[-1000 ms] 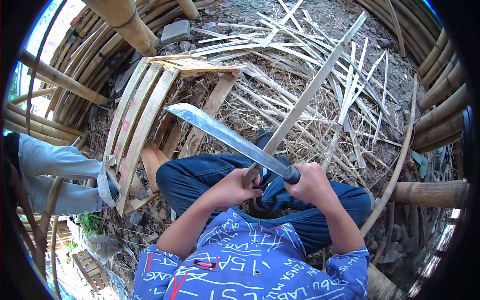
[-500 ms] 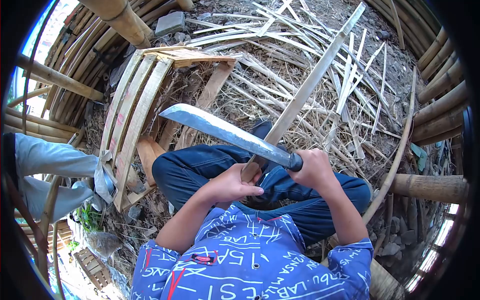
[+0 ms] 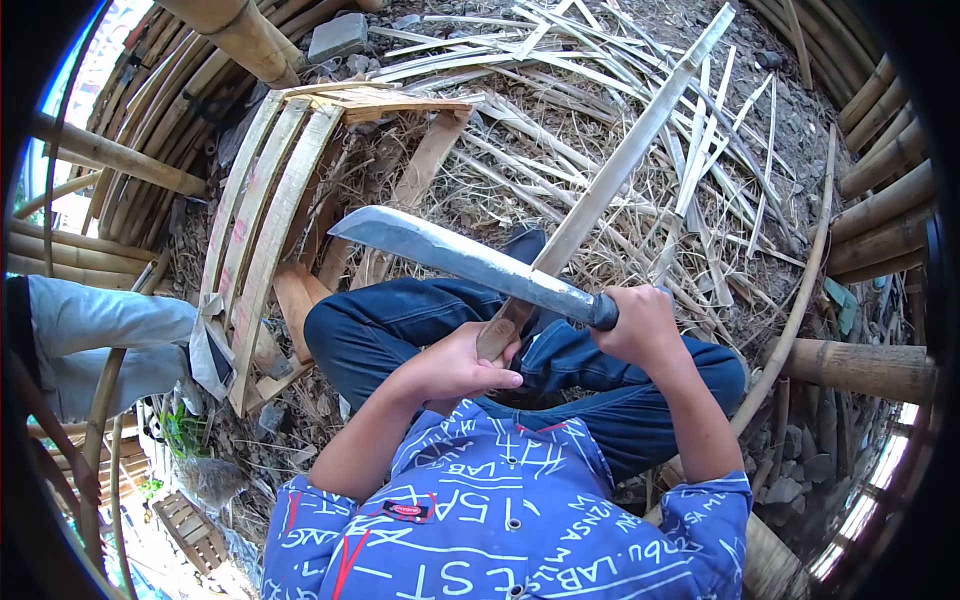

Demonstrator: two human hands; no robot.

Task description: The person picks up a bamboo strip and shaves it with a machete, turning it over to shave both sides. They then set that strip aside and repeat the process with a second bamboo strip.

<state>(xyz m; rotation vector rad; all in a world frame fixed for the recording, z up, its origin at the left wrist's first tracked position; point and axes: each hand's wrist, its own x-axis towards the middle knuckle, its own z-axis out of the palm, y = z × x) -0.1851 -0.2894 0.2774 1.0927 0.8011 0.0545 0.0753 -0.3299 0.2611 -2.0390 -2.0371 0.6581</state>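
My left hand [image 3: 465, 362] is closed around the near end of a long bamboo slat [image 3: 622, 165], which slants away up and to the right. In my right hand [image 3: 640, 325] is the dark handle of a machete [image 3: 440, 248]. Its broad grey blade points left and lies across the slat a short way beyond my left hand, overlapping it in this view. Both tools of the grip sit above my crossed legs [image 3: 400, 325] in dark jeans.
A slatted wooden crate [image 3: 260, 190] stands tipped at the left. Split bamboo strips [image 3: 700, 150] and shavings litter the ground ahead. Bamboo poles [image 3: 860, 368] line the right side. Another person's leg [image 3: 110, 315] in pale trousers is at the far left.
My right hand and the machete have shifted slightly right, the blade sliding across the slat. My left hand and the slat have barely moved.
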